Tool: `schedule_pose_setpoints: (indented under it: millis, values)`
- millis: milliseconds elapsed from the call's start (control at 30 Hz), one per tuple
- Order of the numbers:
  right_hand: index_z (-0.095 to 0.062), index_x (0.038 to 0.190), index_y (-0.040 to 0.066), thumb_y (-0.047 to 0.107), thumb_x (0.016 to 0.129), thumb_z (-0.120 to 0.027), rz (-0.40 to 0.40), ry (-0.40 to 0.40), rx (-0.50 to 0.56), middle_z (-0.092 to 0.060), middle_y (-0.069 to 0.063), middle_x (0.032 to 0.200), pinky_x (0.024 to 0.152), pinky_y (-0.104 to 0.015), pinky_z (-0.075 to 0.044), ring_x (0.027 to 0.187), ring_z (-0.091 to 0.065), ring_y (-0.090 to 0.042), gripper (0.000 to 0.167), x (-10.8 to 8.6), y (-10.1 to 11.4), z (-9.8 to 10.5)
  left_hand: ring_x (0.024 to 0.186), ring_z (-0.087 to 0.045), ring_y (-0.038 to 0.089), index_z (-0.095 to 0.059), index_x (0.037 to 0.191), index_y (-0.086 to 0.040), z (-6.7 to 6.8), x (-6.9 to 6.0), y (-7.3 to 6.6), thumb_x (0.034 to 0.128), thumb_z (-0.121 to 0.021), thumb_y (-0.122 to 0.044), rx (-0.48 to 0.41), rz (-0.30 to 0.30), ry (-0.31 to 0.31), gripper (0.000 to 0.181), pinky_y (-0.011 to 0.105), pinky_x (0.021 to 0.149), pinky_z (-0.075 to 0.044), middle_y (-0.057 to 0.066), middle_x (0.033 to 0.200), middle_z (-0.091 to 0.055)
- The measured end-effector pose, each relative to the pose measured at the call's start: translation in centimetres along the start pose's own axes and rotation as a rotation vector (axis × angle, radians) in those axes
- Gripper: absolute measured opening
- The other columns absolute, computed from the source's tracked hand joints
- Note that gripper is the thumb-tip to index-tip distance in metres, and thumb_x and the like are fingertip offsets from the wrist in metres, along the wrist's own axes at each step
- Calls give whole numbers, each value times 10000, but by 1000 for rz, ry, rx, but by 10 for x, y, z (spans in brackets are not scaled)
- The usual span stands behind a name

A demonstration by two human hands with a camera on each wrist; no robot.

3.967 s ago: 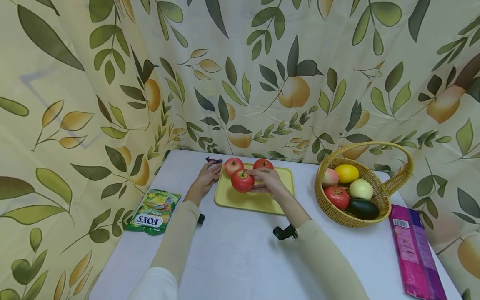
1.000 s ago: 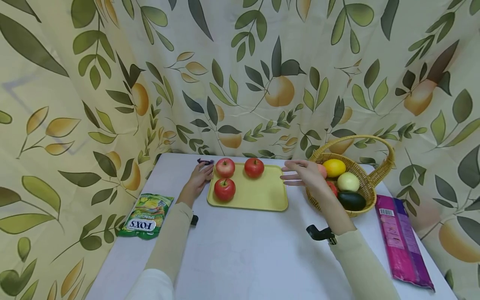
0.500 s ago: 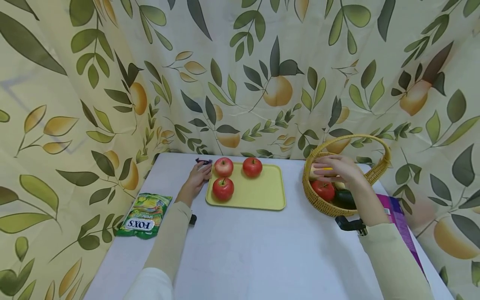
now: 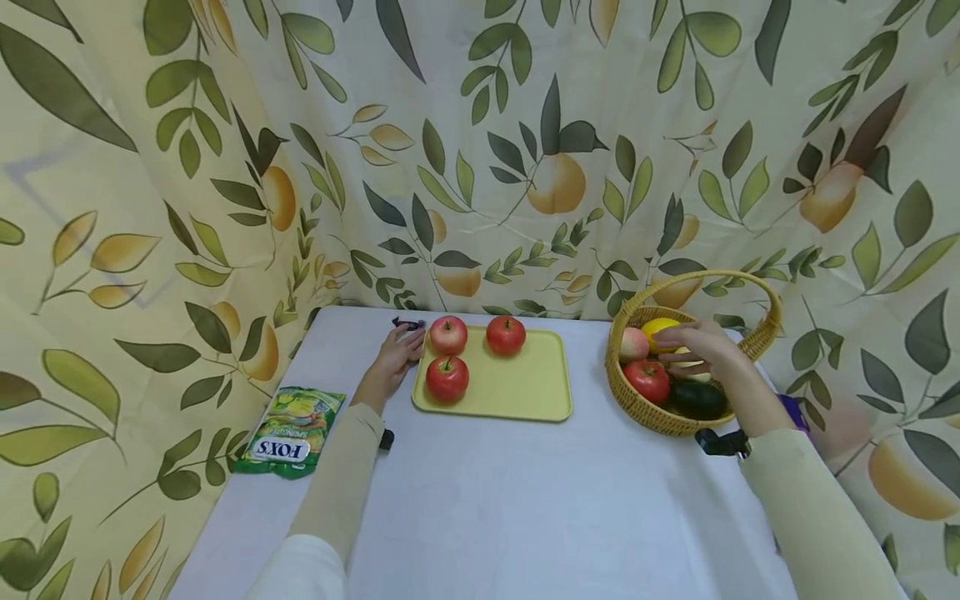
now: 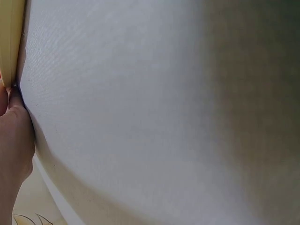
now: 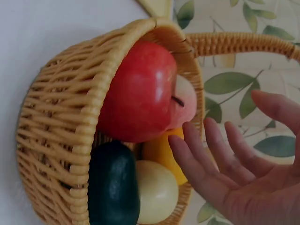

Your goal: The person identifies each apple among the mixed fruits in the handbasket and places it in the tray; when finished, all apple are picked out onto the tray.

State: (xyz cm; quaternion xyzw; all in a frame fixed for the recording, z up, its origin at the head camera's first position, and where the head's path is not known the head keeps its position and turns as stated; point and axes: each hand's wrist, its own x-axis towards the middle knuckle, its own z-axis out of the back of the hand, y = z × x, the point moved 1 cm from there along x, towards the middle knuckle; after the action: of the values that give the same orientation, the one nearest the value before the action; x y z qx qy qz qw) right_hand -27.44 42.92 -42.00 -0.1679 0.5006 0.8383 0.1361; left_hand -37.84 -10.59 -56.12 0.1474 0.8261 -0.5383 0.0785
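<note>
Over the wicker basket (image 4: 626,400) my right hand (image 4: 708,343) hovers with fingers extended, holding nothing. Inside the basket lie a red apple (image 6: 138,93), a pinkish peach (image 4: 633,344), a yellow lemon-like fruit (image 4: 658,332), a pale round fruit or onion (image 6: 157,192) and a dark eggplant-like vegetable (image 6: 115,183). My left hand (image 4: 397,354) rests at the left edge of the yellow tray (image 4: 517,392), its fingertips touching the rim. On the tray sit three red apples: one at back left (image 4: 447,335), one at front left (image 4: 447,379), and another at back middle (image 4: 506,335).
A green Fox's candy bag (image 4: 288,432) lies at the table's left side. A small dark wrapped sweet (image 4: 407,323) is just beyond my left hand. The purple packet (image 4: 793,412) at right is mostly hidden by my right arm. A leaf-patterned curtain (image 4: 360,167) stands behind the table.
Four seconds ago my right hand held an apple over the tray; the apple now sits at front left. My empty right hand has moved right, over the basket. The left hand stays by the tray.
</note>
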Motion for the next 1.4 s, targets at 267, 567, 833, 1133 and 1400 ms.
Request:
schedule_pose_setpoints:
  millis: [267, 567, 833, 1133, 1400]
  values:
    - [-405, 1507, -105, 353, 1028, -666, -9, 107, -21, -558, -251, 1409, 959, -533, -576, 1239, -628, -454, 712, 14, -15, 7, 1505, -403, 265, -95, 1669, -106, 1, 3, 5, 927, -458, 288, 2, -7, 1, 916, 243, 894, -533, 173, 1647, -381]
    - [-427, 1505, -100, 294, 1047, -630, -48, 295, -51, -372, -377, 1521, 912, -581, -586, 1231, -577, -554, 637, 21, -25, 6, 1508, -396, 255, -98, 1670, -108, 5, 7, 8, 935, -473, 276, 4, -22, -5, 909, 218, 860, -534, 170, 1647, -383]
    - [-386, 1530, -101, 268, 1090, -552, -58, 367, 12, -301, -378, 1556, 939, -596, -570, 1299, -508, -526, 598, 23, -36, 1, 1496, -421, 243, -108, 1675, -129, 3, 4, 7, 930, -464, 279, 9, -2, -12, 921, 267, 987, -529, 153, 1643, -399]
    - [-244, 1565, -126, 181, 1093, -545, -56, 376, 61, -310, -392, 1542, 933, -605, -568, 1224, -592, -462, 638, 30, -45, 4, 1485, -438, 246, -117, 1674, -141, 5, 9, 12, 936, -470, 264, 19, -14, -8, 913, 231, 919, -545, 141, 1638, -412]
    - [-253, 1570, -110, 181, 1084, -568, -37, 298, 92, -329, -379, 1529, 931, -599, -569, 1188, -609, -421, 649, 27, -43, 9, 1495, -422, 263, -110, 1675, -143, 6, 9, 10, 929, -466, 274, 4, -16, -3, 926, 213, 871, -552, 156, 1645, -394]
